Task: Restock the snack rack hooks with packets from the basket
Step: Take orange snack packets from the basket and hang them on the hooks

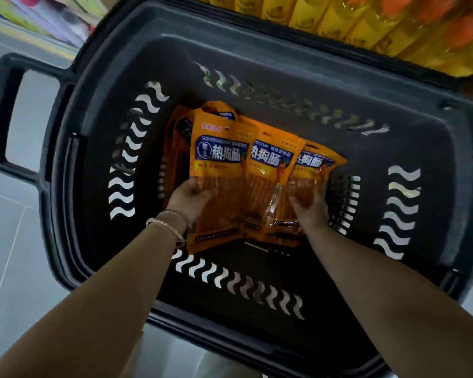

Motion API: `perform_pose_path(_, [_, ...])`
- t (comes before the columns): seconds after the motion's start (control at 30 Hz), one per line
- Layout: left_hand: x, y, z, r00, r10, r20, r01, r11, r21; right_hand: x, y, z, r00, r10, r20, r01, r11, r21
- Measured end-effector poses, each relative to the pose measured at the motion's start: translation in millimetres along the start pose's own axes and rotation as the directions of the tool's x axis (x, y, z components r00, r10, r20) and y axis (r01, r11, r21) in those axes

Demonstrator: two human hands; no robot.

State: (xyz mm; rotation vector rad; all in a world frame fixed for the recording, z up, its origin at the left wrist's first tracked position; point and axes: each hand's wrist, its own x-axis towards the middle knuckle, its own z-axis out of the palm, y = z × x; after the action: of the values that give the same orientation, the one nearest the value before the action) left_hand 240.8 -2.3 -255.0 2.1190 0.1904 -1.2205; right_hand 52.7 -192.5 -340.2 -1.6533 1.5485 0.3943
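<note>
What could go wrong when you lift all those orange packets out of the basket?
1. The packets are fanned out, and the left hand and right hand grip only their lower parts at the two sides. The middle one might slip out and drop back.
2. The bracelets on the left wrist could catch on the wavy slots in the basket wall.
</note>
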Motion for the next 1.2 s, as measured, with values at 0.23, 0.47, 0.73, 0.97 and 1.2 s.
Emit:
perform_pose_path(0.23, [6, 0, -3, 0.999, -0.023, -0.044, 0.021, 0.999, -0.041, 13, 10, 6, 0.97, 0.242, 0.015, -0.239, 0.948, 0.209])
perform_pose_path(0.47, [-8, 8, 1, 1.0, 0.006, 0.011, -0.005, 0.999, -0.043, -11, -5, -12, 0.964, 0.237, -0.12, -0.158, 0.875, 0.458])
perform_pose_path(0.73, [-88, 59, 1, 0.991, 0.093, -0.096, -0.095, 0.995, -0.008, -97, -40, -71, 0.998, 0.035, -0.048, -0.006, 0.861, 0.509])
perform_pose_path(0.97, [-185, 95, -4, 0.948, 0.319, -0.001, -0.318, 0.947, 0.048, -191, -48, -165, 0.957, -0.248, -0.151, 0.29, 0.854, 0.433])
perform_pose_path(1.2, [-296, 152, 34, 0.796, 0.597, -0.1, -0.599, 0.801, 0.016, -260, -33, -271, 0.775, -0.443, -0.451, 0.624, 0.649, 0.435])
